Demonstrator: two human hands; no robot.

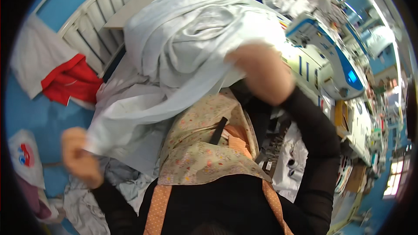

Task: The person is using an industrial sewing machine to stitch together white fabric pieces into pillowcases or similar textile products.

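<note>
A length of thin white cloth (148,111) is stretched across in front of me, slanting from lower left to upper right. Its lower left end is in my left hand (80,156), whose fingers are curled closed on it. Farther right and higher, my right hand (265,72) is smeared by motion, with the cloth's other end at its fingertips; it seems to pinch the edge. Behind the stretched part, the rest of the white cloth (196,30) lies heaped in loose folds on the work surface and hangs toward my lap.
A white and blue sewing machine (326,45) stands to the right on its table. Red and white fabric (72,78) hangs at left beside a white slatted rail (104,15). More pale cloth (85,204) lies low on the left. My floral apron (204,161) covers my lap.
</note>
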